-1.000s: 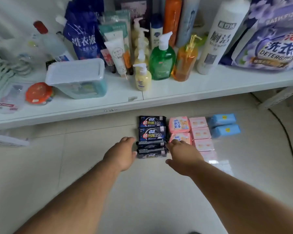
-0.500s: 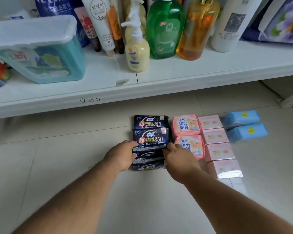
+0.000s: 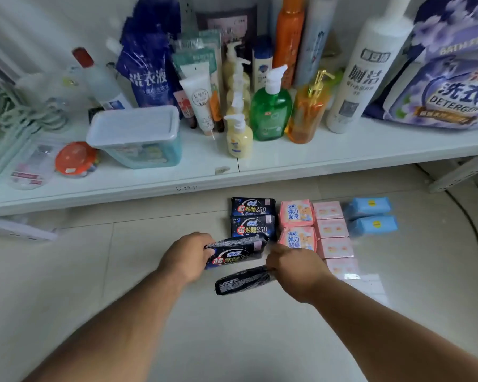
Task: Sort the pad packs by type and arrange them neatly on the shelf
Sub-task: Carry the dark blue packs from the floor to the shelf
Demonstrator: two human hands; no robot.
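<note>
Each hand holds one dark pad pack above the floor, in front of the sorted rows. The left hand (image 3: 186,257) has its fingers curled round the left end of the upper dark pack (image 3: 236,253), whose long axis runs from nine to three o'clock, tipped slightly up at three. The right hand (image 3: 294,267) pinches the right end of the lower dark pack (image 3: 243,279), which juts toward eight o'clock. The shelf (image 3: 342,157) lies at twelve o'clock, about equally near to both hands.
</note>
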